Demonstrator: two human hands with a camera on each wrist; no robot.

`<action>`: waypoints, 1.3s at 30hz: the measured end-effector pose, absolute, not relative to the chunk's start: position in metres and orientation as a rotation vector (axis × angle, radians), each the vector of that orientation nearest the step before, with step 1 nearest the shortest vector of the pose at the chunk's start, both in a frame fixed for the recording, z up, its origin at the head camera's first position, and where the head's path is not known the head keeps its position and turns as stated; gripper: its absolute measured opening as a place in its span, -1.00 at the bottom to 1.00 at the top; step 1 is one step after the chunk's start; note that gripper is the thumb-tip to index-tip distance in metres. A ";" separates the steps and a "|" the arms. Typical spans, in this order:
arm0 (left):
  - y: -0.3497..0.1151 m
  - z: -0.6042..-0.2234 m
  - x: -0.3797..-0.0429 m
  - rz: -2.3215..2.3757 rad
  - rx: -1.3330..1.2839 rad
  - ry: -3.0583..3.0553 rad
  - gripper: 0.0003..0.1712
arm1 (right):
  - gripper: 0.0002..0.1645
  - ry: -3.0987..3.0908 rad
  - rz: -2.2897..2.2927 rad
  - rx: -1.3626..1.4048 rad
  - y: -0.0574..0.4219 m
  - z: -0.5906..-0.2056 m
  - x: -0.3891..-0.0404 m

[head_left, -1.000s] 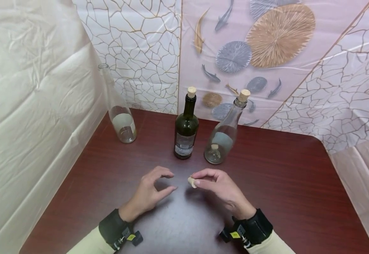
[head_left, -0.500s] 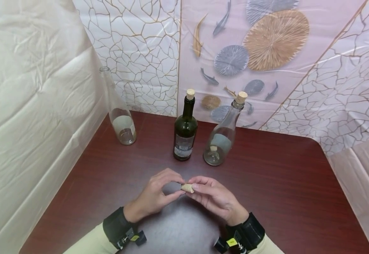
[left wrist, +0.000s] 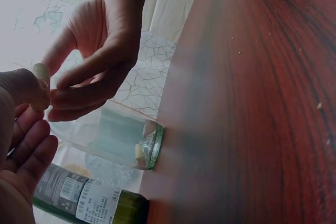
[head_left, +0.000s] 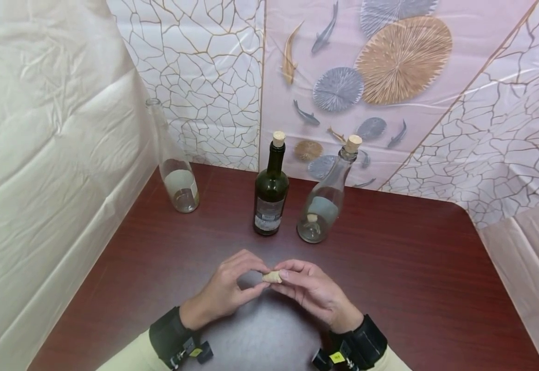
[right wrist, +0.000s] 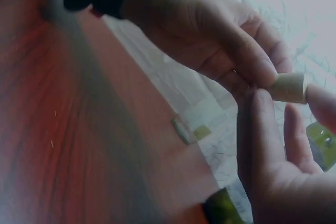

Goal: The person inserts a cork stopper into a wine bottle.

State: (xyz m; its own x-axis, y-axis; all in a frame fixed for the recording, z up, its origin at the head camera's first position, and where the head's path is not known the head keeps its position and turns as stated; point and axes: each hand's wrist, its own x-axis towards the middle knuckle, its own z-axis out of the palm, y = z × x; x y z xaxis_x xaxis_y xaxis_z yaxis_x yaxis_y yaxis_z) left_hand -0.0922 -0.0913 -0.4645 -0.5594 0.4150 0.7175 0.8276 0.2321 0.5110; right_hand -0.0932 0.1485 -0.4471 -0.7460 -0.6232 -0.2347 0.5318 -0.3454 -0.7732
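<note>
A pale cork [head_left: 272,277] is held between both hands above the table. My left hand [head_left: 225,286] pinches one end with thumb and fingers, and my right hand [head_left: 317,291] grips the other end. Seen from the left wrist, the cork [left wrist: 41,87] is partly covered by a thumb. From the right wrist, more of the cork's side [right wrist: 290,87] shows. Beyond the hands stands a dark green bottle [head_left: 271,188] with a cork [head_left: 278,138] in its mouth. To its right, a clear bottle [head_left: 322,206] also has a cork [head_left: 353,144] in its neck.
At the back left of the dark red table [head_left: 413,268] stands another clear bottle [head_left: 181,183], its mouth uncorked. A cork-like piece [head_left: 312,218] shows low in the right clear bottle. Patterned sheets [head_left: 195,77] hang along the table's back and sides.
The left hand, earlier apart with nothing in its fingers, has moved right onto the cork. The right hand has brought the cork slightly left and nearer. In the last half second little has moved.
</note>
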 end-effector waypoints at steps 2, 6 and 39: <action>-0.093 -0.466 -0.091 -1.293 -1.115 -2.100 -0.64 | -0.84 1.335 -2.131 -0.125 0.149 -0.446 -0.093; -0.096 -0.469 -0.089 -1.326 -1.061 -2.151 -0.62 | -0.73 1.821 -2.081 -0.225 0.150 -0.444 -0.091; -0.102 -0.475 -0.080 -1.679 -0.846 -2.387 -0.75 | -0.83 2.256 -1.896 -0.887 0.136 -0.452 -0.080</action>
State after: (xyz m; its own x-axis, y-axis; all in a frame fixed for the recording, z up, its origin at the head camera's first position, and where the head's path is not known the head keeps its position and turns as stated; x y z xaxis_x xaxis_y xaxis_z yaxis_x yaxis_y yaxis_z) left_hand -0.0804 -0.1018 -0.4752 -0.8401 0.3795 0.3876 0.4931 0.2363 0.8373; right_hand -0.0802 0.1360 -0.4517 -0.8319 -0.4617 0.3080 -0.3829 0.0757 -0.9207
